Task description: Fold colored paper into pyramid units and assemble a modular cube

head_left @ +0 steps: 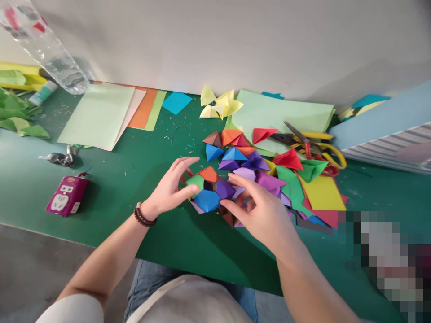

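Between my two hands is a multicoloured modular origami assembly of folded paper units in green, orange, blue and purple. My left hand holds its left side, with the thumb on a green unit and the fingers arched above. My right hand presses on its right side, with the fingers over lilac and purple units and partly hiding the lower part. Loose folded paper units lie in a heap just beyond my right hand, some touching the assembly.
The green cutting mat holds yellow-handled scissors, stacked paper sheets, yellow folded units and green folded units. A magenta power socket lies left; a plastic bottle stands upper left. The lower right is pixelated.
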### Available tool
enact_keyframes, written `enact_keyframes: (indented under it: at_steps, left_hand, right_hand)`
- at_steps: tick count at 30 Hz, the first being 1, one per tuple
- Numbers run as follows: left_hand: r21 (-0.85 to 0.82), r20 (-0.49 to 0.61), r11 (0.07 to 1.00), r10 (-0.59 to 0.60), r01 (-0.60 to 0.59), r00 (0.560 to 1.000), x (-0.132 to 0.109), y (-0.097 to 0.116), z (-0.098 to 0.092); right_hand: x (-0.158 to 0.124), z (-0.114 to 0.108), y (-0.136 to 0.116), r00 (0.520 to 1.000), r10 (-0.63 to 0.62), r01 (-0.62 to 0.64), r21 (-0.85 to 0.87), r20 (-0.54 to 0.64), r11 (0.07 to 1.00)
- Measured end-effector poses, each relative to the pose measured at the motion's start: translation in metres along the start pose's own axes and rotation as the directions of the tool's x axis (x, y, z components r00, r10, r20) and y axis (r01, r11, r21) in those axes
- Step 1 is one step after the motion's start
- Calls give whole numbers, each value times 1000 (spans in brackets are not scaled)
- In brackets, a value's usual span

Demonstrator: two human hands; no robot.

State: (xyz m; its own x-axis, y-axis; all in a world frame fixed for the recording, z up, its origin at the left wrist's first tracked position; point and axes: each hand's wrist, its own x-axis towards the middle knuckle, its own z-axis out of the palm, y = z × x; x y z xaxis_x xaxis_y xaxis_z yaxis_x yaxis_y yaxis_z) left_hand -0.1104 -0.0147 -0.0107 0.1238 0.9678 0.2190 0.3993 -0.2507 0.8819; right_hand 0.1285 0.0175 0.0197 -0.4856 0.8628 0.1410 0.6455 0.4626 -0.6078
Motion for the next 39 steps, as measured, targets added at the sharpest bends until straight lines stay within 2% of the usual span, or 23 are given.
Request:
enact_keyframes:
  at_steps: [3,5,9,11,18,32,39]
  left_hand:
    - [-4,-51,993,-120,120,991,3,-2,0]
    - [-41,-37,987,-159,157,987,6,-3,3]
    - [-335,106,921,-173,199,979,11,-4,9]
    - [-426,157,878,-166,219,973,12,-3,11]
    - [-445,182,857,-196,259,964,7,0,12]
    - [-508,139,821,-218,259,966,5,-1,16]
    - [-512,128,821,-217,252,968,4,-1,17]
  right_hand:
    - [0,1,0,999,28,-32,96,39,995]
    - [0,3,-1,997,40,-48,118,68,992]
    - [0,6,-3,996,40,-50,121,81,991]
    - [0,7,-3,996,43,-52,135,72,989]
    - [1,8,-2,995,53,-68,172,88,983]
    - [0,5,1,995,-82,74,114,62,991]
    - [-2,3,-1,987,-130,122,82,93,989]
